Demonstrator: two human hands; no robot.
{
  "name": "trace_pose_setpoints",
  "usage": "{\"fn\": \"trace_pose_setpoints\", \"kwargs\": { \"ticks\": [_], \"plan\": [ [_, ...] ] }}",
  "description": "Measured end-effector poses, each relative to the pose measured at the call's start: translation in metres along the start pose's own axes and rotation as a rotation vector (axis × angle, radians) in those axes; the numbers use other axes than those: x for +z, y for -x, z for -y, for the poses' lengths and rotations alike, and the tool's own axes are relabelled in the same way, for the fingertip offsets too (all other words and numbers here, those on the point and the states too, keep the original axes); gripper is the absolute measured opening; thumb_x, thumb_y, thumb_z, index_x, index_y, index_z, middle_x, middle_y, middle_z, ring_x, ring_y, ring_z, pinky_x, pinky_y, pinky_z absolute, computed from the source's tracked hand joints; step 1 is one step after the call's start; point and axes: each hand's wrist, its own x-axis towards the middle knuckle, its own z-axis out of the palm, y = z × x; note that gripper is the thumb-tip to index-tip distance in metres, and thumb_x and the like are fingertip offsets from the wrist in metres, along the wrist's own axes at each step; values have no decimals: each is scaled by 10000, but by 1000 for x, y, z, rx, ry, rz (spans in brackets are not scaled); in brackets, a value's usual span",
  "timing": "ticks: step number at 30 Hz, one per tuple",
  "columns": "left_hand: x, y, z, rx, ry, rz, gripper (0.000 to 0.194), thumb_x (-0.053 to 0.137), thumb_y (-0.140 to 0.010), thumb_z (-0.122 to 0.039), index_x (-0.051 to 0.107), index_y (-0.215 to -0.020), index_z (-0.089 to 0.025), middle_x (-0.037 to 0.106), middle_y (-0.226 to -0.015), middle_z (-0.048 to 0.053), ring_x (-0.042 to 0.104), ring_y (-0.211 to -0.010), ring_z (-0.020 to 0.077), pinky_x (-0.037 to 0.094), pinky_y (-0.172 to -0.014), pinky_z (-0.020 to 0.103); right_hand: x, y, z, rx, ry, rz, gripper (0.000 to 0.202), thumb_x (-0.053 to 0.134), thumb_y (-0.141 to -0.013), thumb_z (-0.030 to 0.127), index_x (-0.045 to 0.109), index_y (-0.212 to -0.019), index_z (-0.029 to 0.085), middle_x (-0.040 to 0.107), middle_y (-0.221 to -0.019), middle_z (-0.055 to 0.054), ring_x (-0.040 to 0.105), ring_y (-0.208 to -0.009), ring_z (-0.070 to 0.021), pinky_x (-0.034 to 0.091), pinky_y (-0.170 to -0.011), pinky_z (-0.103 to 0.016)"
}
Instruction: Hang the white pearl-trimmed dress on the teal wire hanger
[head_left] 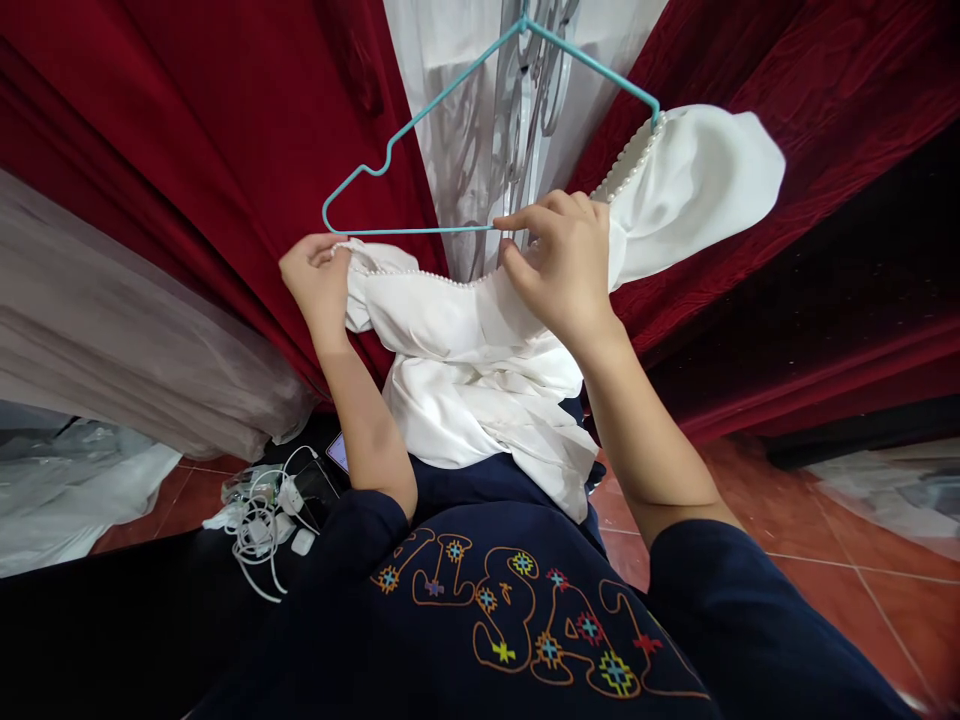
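A white garment [450, 310] with pearl beading along its neckline drapes over my lap. Its puffed sleeve [705, 190] on the right side hangs at one end of a light-blue hanger [442, 95]. The hanger's left end is bare, just above the garment's other shoulder. My left hand [319, 280] is closed in a pinch on the beaded edge at that left shoulder. With thumb and index finger my right hand [566, 255] grips the hanger's lower bar, in front of the neckline. The right part of the bar is hidden behind this hand.
Dark red curtains [225, 120] hang on both sides, with a pale sheer curtain [135, 310] at left. A metal rack [517, 110] stands straight ahead. White cables [259, 530] and a phone [337, 452] lie on a black surface at lower left. Red tiles [847, 590] cover the floor.
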Motion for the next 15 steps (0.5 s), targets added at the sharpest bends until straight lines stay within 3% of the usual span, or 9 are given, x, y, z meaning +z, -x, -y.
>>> {"fn": "trace_pose_setpoints", "kwargs": {
  "ticks": [3,6,9,12,15],
  "plan": [
    [7,30,-4,32,86,95,30,794,-876,-210,764,-873,-213,784,-875,22,764,-862,207,605,-781,305,2,0,-3,9,-23,-9,271,484,-1047,547,690,-1144,400,715,-1090,-75,573,-1139,-329,401,-1143,-669],
    [22,49,-17,116,165,221,126,758,-919,-341,783,-947,-220,814,-1023,60,779,-994,236,622,-880,314,1,2,-4,-13,-25,-13,301,492,-1045,574,696,-1170,392,718,-1082,-74,573,-1163,-330,404,-1153,-669],
    [49,63,-34,161,272,305,267,752,-967,-493,760,-1053,-241,790,-1225,79,747,-1180,268,593,-1035,358,-1,6,-2,-24,-15,-32,307,493,-1052,548,706,-1198,382,709,-1106,-79,591,-1202,-341,414,-1160,-670],
    [79,79,-49,100,490,272,360,624,-1060,-622,686,-1111,-271,759,-1294,87,715,-1263,268,580,-1072,390,0,11,4,-29,-29,-70,321,478,-1060,504,716,-1212,350,703,-1155,-88,616,-1206,-343,449,-1137,-657],
    [97,91,-58,57,630,211,354,498,-1122,-617,617,-1083,-286,770,-1172,70,727,-1219,249,586,-1063,405,1,13,9,-28,-49,-79,316,485,-1057,480,720,-1199,324,708,-1162,-90,635,-1176,-335,475,-1115,-634]
  ]
}}
